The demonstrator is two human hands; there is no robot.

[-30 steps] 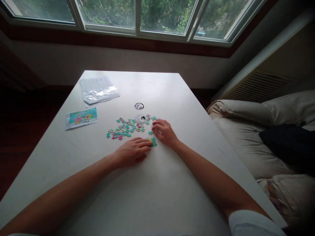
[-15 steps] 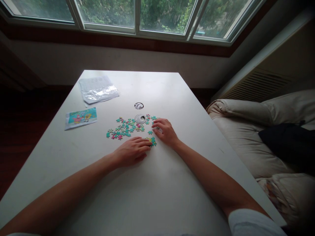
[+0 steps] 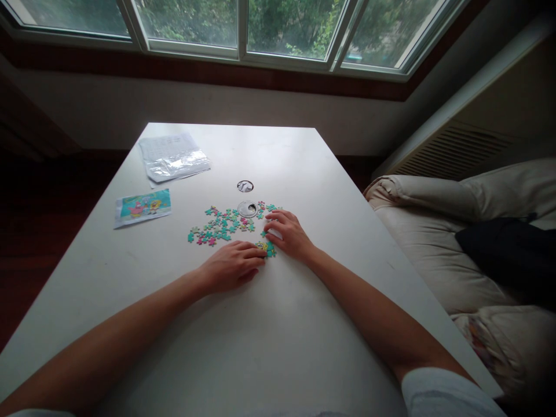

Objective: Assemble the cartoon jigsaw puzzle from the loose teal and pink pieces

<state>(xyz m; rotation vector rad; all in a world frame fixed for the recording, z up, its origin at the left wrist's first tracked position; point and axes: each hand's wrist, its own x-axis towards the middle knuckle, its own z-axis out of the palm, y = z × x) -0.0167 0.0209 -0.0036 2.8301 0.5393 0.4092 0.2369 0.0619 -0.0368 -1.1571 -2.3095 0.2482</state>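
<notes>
Small teal, pink and yellow puzzle pieces (image 3: 221, 225) lie scattered on the middle of a white table (image 3: 269, 324). My left hand (image 3: 232, 265) rests palm down, fingers stretched flat, its fingertips touching a little joined cluster of pieces (image 3: 267, 248). My right hand (image 3: 290, 233) lies just right of that cluster with fingers curled down onto the table beside loose pieces; whether they hold one is hidden. A round metal lid (image 3: 247, 208) sits among the pieces.
A picture card with cartoon figures (image 3: 143, 207) and a clear plastic bag on paper (image 3: 174, 160) lie at the table's far left. A round hole (image 3: 245, 186) is in the tabletop. A cream sofa with a dark cushion (image 3: 499, 249) stands right of the table; windows behind.
My right hand has slid slightly left, toward the joined cluster. My left hand stays almost still.
</notes>
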